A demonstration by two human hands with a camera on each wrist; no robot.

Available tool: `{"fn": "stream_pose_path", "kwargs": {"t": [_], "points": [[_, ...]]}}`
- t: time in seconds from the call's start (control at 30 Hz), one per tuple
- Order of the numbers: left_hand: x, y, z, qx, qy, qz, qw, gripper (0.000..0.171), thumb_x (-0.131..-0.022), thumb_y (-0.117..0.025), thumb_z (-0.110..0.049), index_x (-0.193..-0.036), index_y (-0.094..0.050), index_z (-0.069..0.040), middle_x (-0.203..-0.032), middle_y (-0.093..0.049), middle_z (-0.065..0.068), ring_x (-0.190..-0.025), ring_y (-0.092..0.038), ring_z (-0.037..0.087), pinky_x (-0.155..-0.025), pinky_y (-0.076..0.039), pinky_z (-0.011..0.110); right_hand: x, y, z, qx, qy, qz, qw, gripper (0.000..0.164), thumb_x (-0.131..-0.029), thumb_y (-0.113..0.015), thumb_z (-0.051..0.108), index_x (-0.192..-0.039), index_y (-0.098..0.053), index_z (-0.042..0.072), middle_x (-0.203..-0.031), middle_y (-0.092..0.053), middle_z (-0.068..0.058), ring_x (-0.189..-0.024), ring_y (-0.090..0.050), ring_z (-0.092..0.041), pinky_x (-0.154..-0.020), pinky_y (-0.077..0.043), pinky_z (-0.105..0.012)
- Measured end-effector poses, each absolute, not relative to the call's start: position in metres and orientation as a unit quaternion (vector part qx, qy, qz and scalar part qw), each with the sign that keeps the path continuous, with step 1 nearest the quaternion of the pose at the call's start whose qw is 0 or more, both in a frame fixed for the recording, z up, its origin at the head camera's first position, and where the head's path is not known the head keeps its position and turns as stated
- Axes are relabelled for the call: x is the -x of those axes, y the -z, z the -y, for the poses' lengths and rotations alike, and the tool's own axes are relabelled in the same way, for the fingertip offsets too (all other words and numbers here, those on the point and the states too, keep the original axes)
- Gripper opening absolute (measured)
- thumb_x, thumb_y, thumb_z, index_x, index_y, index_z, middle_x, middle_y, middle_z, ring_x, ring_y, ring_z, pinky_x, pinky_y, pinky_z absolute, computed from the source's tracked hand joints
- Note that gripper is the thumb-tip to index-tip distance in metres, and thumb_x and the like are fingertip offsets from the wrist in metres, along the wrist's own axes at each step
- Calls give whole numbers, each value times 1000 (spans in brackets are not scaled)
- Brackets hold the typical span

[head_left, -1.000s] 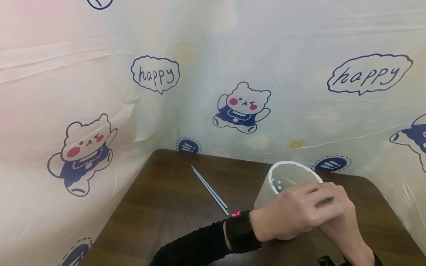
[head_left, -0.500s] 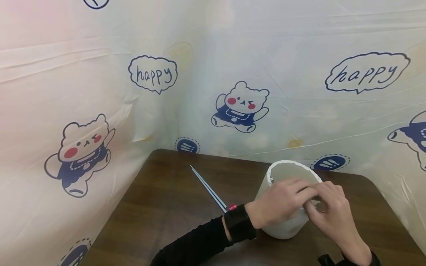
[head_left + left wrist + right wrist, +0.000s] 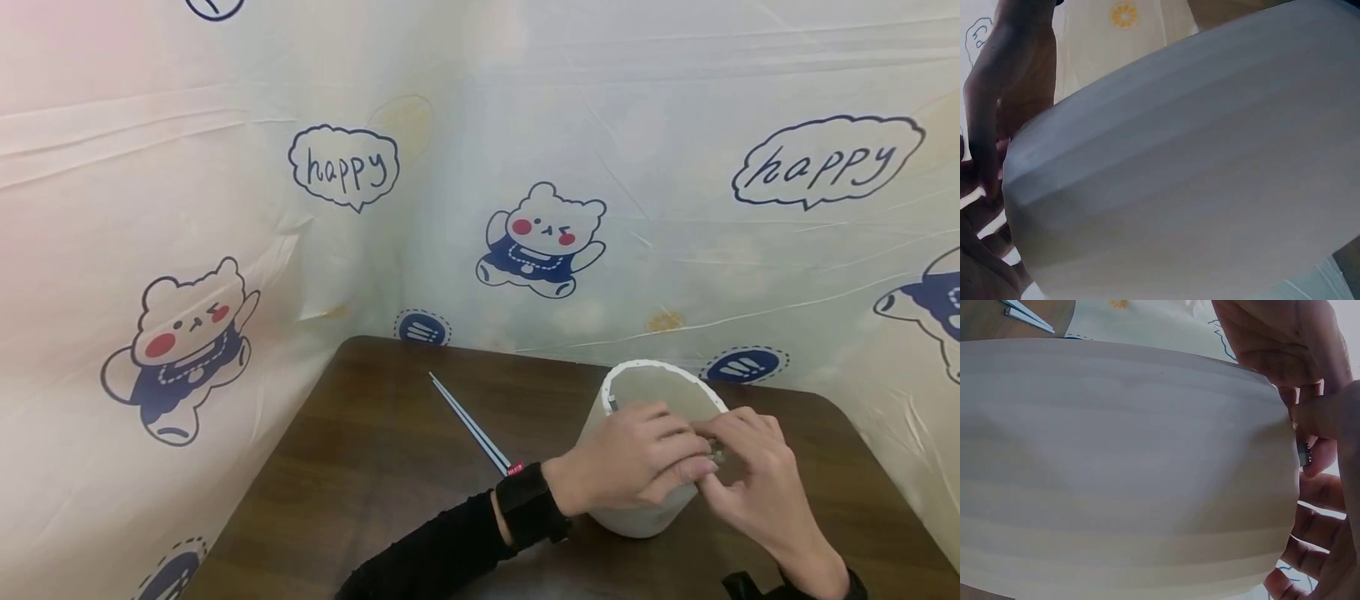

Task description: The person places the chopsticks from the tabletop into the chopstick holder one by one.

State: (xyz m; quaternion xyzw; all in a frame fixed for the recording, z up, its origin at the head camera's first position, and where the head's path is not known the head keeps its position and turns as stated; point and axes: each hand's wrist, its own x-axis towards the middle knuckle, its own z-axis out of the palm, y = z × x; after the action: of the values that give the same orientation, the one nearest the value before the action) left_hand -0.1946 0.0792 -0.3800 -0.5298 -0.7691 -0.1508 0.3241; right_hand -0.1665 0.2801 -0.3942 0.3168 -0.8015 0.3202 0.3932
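A tall white cylinder (image 3: 637, 521) with an open top stands on the brown table. Small dots run along its white rim (image 3: 647, 363). At the rim's near right side my two hands meet, fingers bent and thumbs drawn in. The left hand (image 3: 630, 462) reaches across the cylinder's front, and the right hand (image 3: 765, 471) comes in from the right. Between their fingertips sits a small grey-green piece (image 3: 716, 452). The right wrist view shows this grey piece (image 3: 1304, 455) with dark little teeth, right at the cylinder's edge. The hands hide part of the opening.
Two light blue chopsticks (image 3: 472, 429) lie on the table (image 3: 360, 467), left of the cylinder. A small dark grey piece (image 3: 612, 403) shows inside the rim's left side. Printed cloth (image 3: 435, 250) hangs around the table's back and sides.
The hands were overlapped a second ago, then drew apart, the left hand shifting left and down. The small piece shows more between the fingertips now. The cylinder stays in place.
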Motion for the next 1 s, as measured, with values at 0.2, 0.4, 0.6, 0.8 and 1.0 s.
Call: {"fn": "stream_pose_path", "kwargs": {"t": [0.2, 0.4, 0.6, 0.8, 1.0], "points": [[217, 375, -47, 466, 194, 799, 326, 20, -104, -64, -32, -113, -75, -19, -110, -78, -8, -109, -67, 8, -102, -49, 18, 160, 379, -264, -317, -330, 751, 475, 50, -100, -69, 43, -83, -76, -3, -74, -70, -10, -90, -58, -2, -92, -33, -19], [248, 382, -2, 405, 212, 847, 272, 20, -105, -62, -33, -109, -75, -18, -106, -78, -5, -104, -64, 13, -96, -53, 24, 148, 362, -230, -358, -342, 676, 546, 47, -97, -73, 36, -82, -73, -9, -75, -69, -17, -85, -61, -15, -96, -37, -21], [265, 405, 35, 354, 139, 918, 112, 22, -103, -67, -37, -106, -77, -17, -98, -76, -3, -93, -62, 14, -84, -52, 28, 141, 358, -195, -465, -332, 602, 557, 35, -97, -73, 23, -82, -73, -9, -74, -70, -17, -74, -59, -27, -90, -42, -29], [268, 443, 62, 340, 88, 936, 28, 12, -96, -78, -29, -98, -81, -18, -91, -77, -4, -84, -63, 13, -78, -53, 26, 133, 378, -175, -529, -310, 635, 470, 26, -100, -67, 20, -92, -75, -3, -84, -72, -12, -80, -63, -25, -85, -44, -33], [263, 477, 79, 338, 54, 940, 0, 8, -88, -85, -24, -93, -80, -22, -92, -74, -4, -89, -62, 16, -77, -53, 29, 133, 413, -166, -560, -278, 674, 394, 23, -102, -64, 23, -104, -75, 3, -96, -72, -4, -89, -63, -17, -82, -43, -32]]}}
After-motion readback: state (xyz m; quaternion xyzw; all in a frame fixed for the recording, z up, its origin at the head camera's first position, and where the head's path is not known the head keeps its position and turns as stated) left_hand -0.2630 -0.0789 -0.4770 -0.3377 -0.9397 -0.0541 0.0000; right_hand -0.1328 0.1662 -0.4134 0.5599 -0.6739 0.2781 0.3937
